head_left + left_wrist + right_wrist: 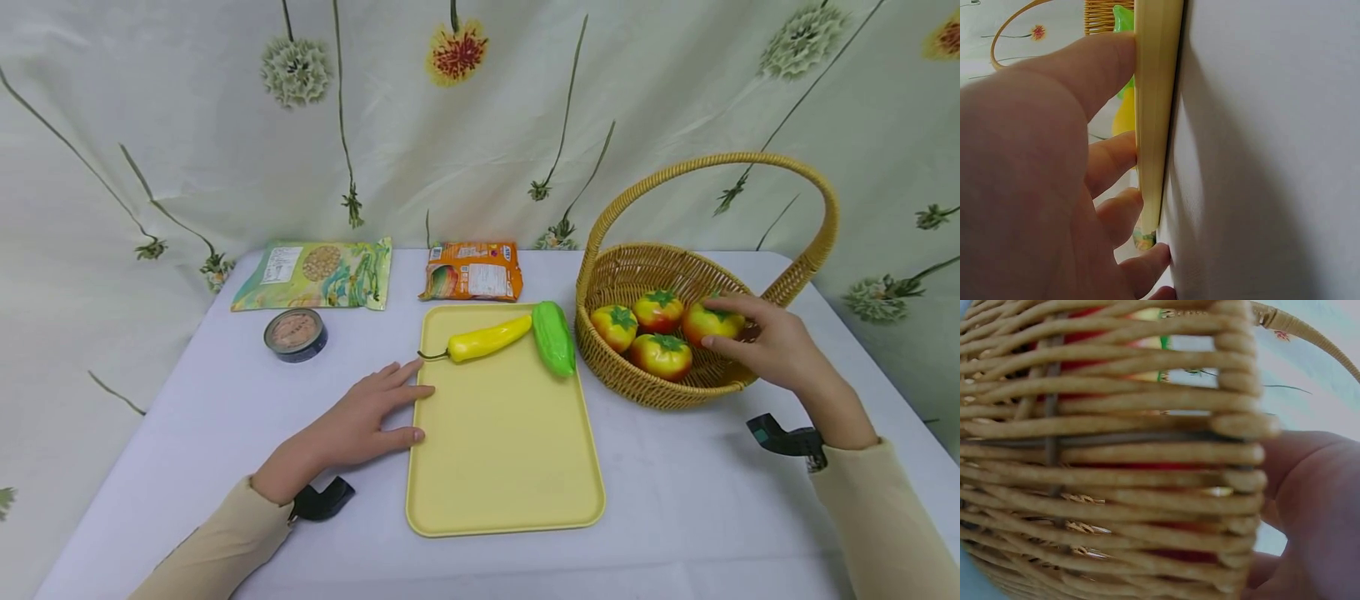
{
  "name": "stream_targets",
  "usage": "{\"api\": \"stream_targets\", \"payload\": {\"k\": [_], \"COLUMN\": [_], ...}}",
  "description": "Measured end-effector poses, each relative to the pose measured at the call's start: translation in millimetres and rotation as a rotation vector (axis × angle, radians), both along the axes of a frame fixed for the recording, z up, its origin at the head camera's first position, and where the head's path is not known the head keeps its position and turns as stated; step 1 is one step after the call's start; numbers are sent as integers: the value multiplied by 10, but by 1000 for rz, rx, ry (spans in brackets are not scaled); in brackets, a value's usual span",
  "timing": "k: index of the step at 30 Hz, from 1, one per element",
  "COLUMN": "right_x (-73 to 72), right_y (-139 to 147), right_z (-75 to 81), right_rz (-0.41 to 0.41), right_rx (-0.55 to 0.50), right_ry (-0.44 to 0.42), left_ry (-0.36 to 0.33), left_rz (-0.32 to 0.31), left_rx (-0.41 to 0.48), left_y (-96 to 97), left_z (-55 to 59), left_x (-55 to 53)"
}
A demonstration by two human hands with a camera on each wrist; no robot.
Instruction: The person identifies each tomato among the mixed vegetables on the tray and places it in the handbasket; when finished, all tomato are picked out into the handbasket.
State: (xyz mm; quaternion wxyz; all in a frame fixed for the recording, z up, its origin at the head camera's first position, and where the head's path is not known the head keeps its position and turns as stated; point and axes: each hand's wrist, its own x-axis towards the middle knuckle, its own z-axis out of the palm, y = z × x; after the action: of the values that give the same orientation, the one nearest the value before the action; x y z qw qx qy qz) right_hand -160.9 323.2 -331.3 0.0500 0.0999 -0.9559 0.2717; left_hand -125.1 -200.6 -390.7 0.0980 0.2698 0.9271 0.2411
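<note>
In the head view my right hand (772, 337) reaches over the rim of a wicker basket (652, 392), its thumb and fingers curled round a red-and-yellow fruit (705, 323) with a green leafy top. Several similar fruits (660, 357) lie beside it. The right wrist view shows mostly woven wall, hiding the fingertips. My left hand (367, 417), fingers spread, touches the left edge of a yellow tray (502, 450); the left wrist view shows the thumb (1107, 59) against its rim. Across the tray's far end lie a long yellow pepper (491, 339) and a green elongated vegetable (553, 337).
Behind the tray lies an orange packet (472, 271). A green-and-yellow bag (318, 275) and a round tin (296, 335) are at the back left. The basket's tall handle (720, 158) arches up near a flowered cloth backdrop (487, 150).
</note>
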Motion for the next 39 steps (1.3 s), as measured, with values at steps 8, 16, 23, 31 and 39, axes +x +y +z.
{"api": "stream_targets", "payload": {"k": [8, 16, 23, 31, 39], "right_x": [-52, -65, -58, -76, -88], "right_y": [-58, -91, -111, -106, -110], "right_z": [-47, -62, -73, -64, -61], "right_rz": [-13, 8, 15, 9, 18], "right_rx": [91, 127, 167, 177, 191], "right_ry": [-5, 11, -11, -89, -116], "left_ry": [5, 7, 2, 4, 1], "left_rz": [-1, 5, 3, 0, 2], "left_rx": [-5, -10, -5, 3, -1], "left_y": [6, -1, 4, 7, 8], "left_z": [23, 5, 3, 11, 13], "left_x": [3, -1, -8, -5, -2]}}
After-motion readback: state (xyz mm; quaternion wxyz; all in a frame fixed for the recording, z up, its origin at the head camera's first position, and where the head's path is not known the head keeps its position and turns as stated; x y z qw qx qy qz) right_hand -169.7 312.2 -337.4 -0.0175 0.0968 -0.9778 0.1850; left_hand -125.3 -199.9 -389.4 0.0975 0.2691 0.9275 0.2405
